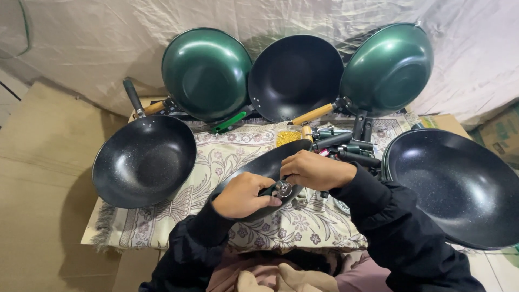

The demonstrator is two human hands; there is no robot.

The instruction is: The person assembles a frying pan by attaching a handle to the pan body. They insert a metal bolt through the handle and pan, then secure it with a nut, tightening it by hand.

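Cardboard box [500, 132] beside right pan [459, 184]

- A black speckled wok [143, 161] lies at the left on the patterned cloth [216, 157].
- A larger black wok [459, 186] sits at the right edge.
- Two green woks [205, 73] [389, 67] lean against the white sheet [81, 43], a black wok [294, 75] between them.
- Loose dark handles [346, 145] are piled beside a bag of yellow bits [288, 137].
- Brown cardboard [38, 162] lies to the left.

Pan [270, 162] between hands on mat [216, 162]; woks [294, 75] behind.
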